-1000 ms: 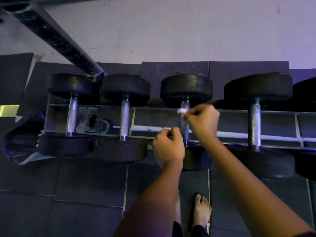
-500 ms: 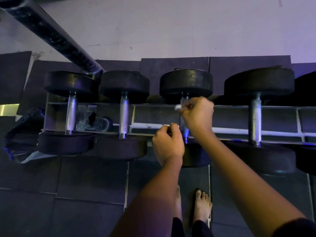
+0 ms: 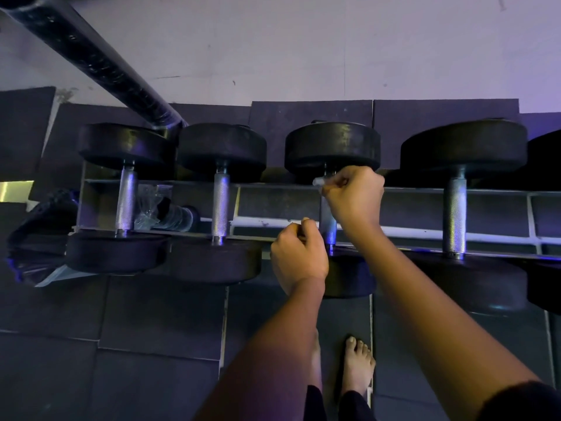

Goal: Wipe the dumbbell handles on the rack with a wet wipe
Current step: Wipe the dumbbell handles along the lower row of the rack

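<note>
One handle (image 3: 329, 229): right fingers (image 3: 337, 184) pinch wet wipe (image 3: 318, 181) at top edge; left fingers (image 3: 307, 230) curled, hold unclear.

Knurled metal handles (image 3: 454, 214); matt black rubber heads (image 3: 332, 148).

**Clearances about the dumbbell handles on the rack (image 3: 273, 187).**
We find open gaps between neighbouring handles. The one between the second handle (image 3: 220, 208) and the third handle (image 3: 329, 229) lies free, while the right forearm (image 3: 440, 299) crosses the one toward the fourth handle (image 3: 454, 217). At both ends of every handle, black heads (image 3: 332, 147) bar the way. The right hand (image 3: 353, 196), pinching a wet wipe (image 3: 318, 181), fills the third handle's far end. The curled left hand (image 3: 299, 256) sits just left of its near end. A slanting black pipe (image 3: 100, 65) overhangs the first dumbbell (image 3: 121, 145). Crumpled plastic (image 3: 154, 205) lies beneath, beside the first handle (image 3: 126, 202).
</note>
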Demonstrator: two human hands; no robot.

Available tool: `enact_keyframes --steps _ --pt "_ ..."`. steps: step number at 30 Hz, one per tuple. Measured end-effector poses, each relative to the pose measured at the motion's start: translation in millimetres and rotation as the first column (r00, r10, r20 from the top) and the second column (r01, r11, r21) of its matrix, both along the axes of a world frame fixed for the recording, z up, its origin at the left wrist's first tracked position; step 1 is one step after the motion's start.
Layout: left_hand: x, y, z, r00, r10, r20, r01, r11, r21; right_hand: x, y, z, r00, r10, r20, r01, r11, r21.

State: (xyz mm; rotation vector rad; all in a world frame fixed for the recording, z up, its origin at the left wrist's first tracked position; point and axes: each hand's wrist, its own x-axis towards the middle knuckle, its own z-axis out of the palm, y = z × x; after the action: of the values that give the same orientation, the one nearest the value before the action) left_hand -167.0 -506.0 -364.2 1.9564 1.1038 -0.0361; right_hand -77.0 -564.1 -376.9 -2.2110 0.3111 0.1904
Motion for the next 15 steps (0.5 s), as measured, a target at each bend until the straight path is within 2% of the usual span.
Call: enact_keyframes --steps 3,7,11,15 --pt "0 1 -1 1.0 0.003 0.002 -0.003 1.0 0.0 -23 -4 -2 0.992 0.077 -0.105 -0.089 0.99 -0.111" --pt "1 0 1 1.0 0.002 -0.029 -0.001 1.0 0.017 -51 -18 -6 0.965 0.125 -0.232 -0.137 0.99 -0.036" --pt "1 0 -1 1.0 -0.01 -0.011 0.01 1.0 0.009 -25 -19 -4 0.993 -0.003 -0.117 0.012 0.997 0.075" --pt "-1 1 -3 0.999 -0.033 0.013 0.033 0.999 -0.016 9 -18 -1 0.99 -0.113 -0.086 0.129 0.969 0.209"
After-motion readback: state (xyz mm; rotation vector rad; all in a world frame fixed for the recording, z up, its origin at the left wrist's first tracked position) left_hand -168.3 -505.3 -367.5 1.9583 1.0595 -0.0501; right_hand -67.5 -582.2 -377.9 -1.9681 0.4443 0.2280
